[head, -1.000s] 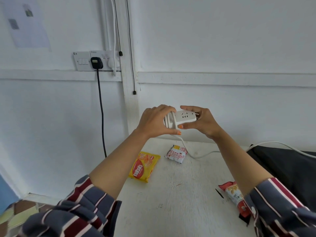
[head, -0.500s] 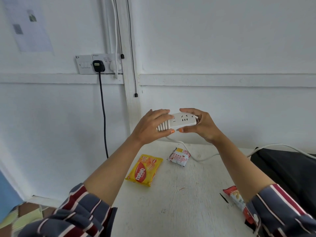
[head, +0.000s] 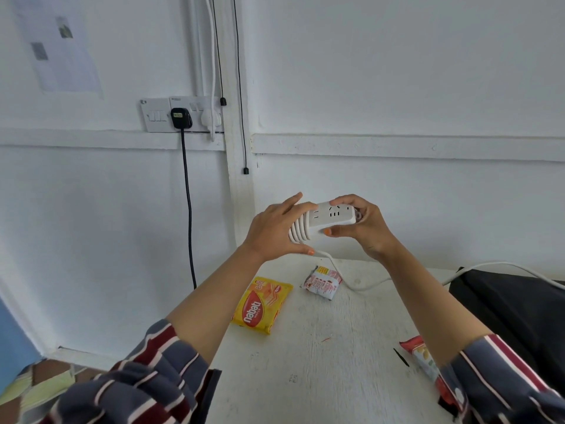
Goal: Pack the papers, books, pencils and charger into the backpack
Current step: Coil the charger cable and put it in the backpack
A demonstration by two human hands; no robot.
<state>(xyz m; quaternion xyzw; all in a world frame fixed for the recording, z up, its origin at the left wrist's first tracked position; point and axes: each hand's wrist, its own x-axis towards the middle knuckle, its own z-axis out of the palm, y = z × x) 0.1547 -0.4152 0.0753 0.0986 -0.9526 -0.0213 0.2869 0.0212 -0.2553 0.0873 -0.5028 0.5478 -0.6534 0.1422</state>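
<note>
On the left wall hangs a sheet of paper point(head: 58, 47), and beside it a wall socket point(head: 156, 114) with a black plug point(head: 181, 117) whose black cable point(head: 188, 209) drops straight down behind the desk point(head: 321, 377). The person's left hand point(head: 275, 231) is raised above the desk's far edge. Its fingers are loosely spread against the wound end of the charger point(head: 331, 217), the thumb is below, and I cannot tell whether that thumb pins the cord. The charger is a white block held level in the air between both hands, with its cord point(head: 360, 286) looped several times round its left end. The right hand point(head: 363, 228) grips the other end, thumb underneath and fingers curled over the top. The loose cord trails down onto the desk and runs off right over a black bag point(head: 519, 307). Below lie a yellow wafer packet point(head: 263, 304) and a small white packet point(head: 322, 283), near each other but apart, and a red packet point(head: 425, 359) sits by the right sleeve.
</note>
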